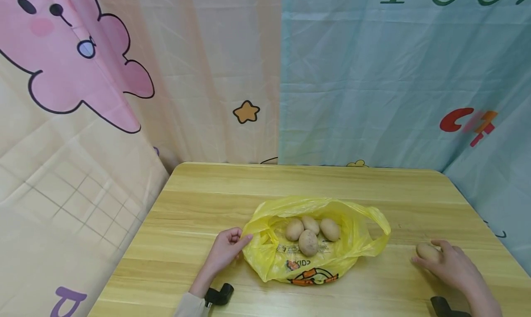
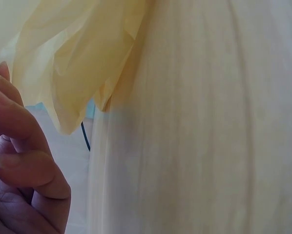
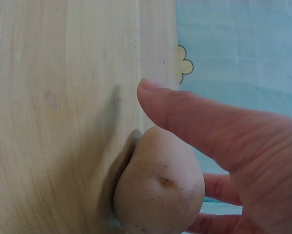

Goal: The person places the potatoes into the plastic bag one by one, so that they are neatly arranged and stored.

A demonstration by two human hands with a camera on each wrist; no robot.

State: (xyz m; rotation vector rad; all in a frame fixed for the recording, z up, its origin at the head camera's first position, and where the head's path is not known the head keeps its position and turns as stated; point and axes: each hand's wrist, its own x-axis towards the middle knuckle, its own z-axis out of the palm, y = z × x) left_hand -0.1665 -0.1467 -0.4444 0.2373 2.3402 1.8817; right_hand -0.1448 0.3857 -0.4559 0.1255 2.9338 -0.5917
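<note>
A yellow plastic bag [image 1: 265, 261] lies on its side on the table, its mouth spread wide. Several potatoes [image 1: 308, 243] sit clustered inside it. My left hand [image 1: 226, 250] pinches the bag's left edge between thumb and fingers; in the left wrist view its fingers [image 2: 31, 170] are curled beside the hanging yellow film. Off to the right of the bag, my right hand [image 1: 456, 266] holds another potato [image 3: 158, 185], thumb on one side and fingers round the other. That potato is low at the tabletop, with its shadow right beside it.
The wooden table [image 1: 199, 192] runs back to a printed curtain [image 1: 352, 77]. A loop handle [image 1: 382, 225] of the bag sticks out to the right. Black wrist mounts [image 1: 220, 295] sit at both wrists, close over the table.
</note>
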